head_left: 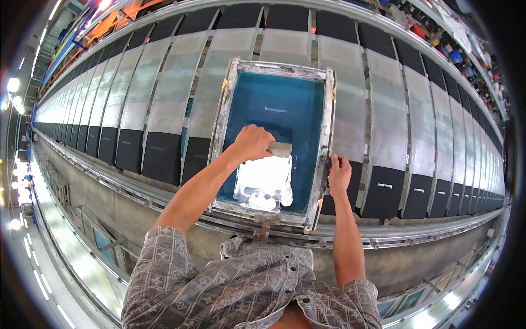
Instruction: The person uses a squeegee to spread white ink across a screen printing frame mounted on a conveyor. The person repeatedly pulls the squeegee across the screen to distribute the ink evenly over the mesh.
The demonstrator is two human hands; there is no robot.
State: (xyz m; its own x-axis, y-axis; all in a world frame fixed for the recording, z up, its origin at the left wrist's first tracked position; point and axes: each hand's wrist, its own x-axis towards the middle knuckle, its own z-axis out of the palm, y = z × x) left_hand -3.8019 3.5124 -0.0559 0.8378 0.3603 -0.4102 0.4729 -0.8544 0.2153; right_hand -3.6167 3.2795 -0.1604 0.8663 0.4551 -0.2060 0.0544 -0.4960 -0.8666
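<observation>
Long table (164, 82); left hand (253, 141) clenches crosswise squeegee (279, 149), right hand (339, 174) grips frame (327, 120).

Lighting: bright, even, daylight-toned. Sources: ceiling lamps (12, 85) blown out at the left rim. Glare: soft sheen along the grey table panels (383, 118); white bloom on the ink patch (263, 183). Shadows: faint, short. Distortion: heavy fisheye, the long table rail (164, 194) bowed, corners vignetted black. Focus: centre sharp, rim smeared.
</observation>
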